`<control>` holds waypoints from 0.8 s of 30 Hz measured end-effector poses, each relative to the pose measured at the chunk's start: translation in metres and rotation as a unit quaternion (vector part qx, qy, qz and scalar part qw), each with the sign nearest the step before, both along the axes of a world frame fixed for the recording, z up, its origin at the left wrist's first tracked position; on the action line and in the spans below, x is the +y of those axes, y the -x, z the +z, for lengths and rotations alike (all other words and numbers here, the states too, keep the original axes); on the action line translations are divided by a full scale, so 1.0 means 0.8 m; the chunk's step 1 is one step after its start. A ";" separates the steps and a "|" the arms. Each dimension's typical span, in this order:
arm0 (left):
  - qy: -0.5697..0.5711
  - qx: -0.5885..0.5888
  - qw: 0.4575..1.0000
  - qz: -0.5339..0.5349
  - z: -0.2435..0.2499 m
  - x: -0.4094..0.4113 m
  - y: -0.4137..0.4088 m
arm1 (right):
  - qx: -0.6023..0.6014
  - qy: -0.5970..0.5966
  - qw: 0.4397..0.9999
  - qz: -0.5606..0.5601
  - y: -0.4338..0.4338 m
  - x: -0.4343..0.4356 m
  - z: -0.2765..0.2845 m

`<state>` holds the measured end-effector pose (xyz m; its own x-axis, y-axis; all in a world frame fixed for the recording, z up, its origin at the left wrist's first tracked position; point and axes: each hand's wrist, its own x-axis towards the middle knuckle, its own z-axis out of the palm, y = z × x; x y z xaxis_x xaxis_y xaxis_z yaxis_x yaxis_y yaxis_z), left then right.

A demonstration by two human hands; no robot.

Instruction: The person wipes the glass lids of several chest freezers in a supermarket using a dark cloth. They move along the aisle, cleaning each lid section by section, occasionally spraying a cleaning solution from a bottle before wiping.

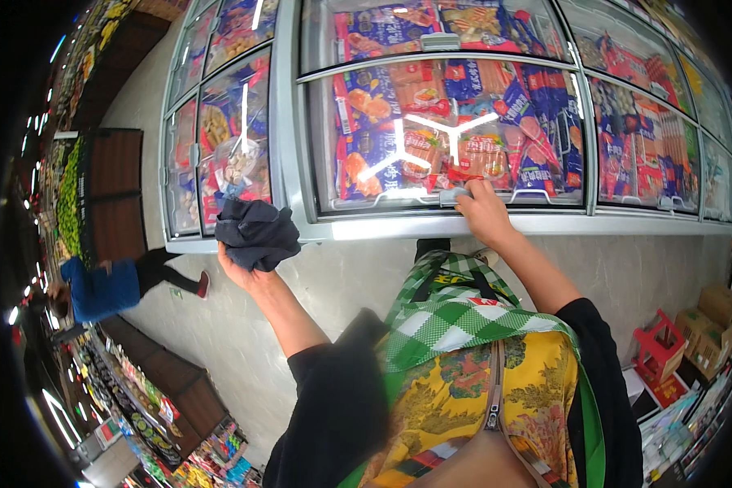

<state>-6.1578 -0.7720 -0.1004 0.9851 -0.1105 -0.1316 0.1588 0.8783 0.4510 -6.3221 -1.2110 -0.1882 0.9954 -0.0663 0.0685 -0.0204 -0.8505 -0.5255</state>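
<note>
My left hand (243, 276) holds up a bunched dark navy cloth (257, 235) near the front left corner of a chest freezer (396, 229). Fingers of my right hand (487, 210) are on the grey handle (452, 197) at the near edge of a sliding glass lid (378, 189). Under that glass lie bags of frozen food (366, 100) and packs of sausages (480, 155) in blue and red wrapping. White light reflections cover part of the lid.
More glass-lidded freezer sections (640, 134) run to the right, and another (232, 134) adjoins at the left. A person in a blue top (107, 290) walks at the left beside produce stands (116, 195). A red stool (660, 344) and cardboard boxes (710, 335) stand at the right.
</note>
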 end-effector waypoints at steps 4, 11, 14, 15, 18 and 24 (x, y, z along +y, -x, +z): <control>0.031 -0.010 0.999 0.014 -0.002 0.008 0.012 | -0.011 0.016 1.000 0.014 -0.002 -0.001 0.002; 0.003 0.053 0.999 0.012 -0.009 -0.093 -0.023 | 0.020 0.013 0.999 0.029 -0.004 -0.011 -0.003; -0.109 0.083 0.988 0.073 0.021 -0.204 -0.039 | -0.032 -0.020 0.999 -0.002 0.025 -0.011 0.017; -0.145 0.071 0.985 0.066 0.041 -0.245 -0.035 | -0.043 -0.031 0.998 -0.021 0.040 -0.015 0.021; -0.277 -0.037 0.956 -0.084 -0.011 -0.307 -0.067 | -0.040 -0.059 0.989 -0.130 0.096 -0.034 0.026; -0.891 -0.381 0.243 -0.045 -0.126 -0.440 -0.097 | 0.021 -0.004 0.938 -0.347 0.237 -0.066 0.031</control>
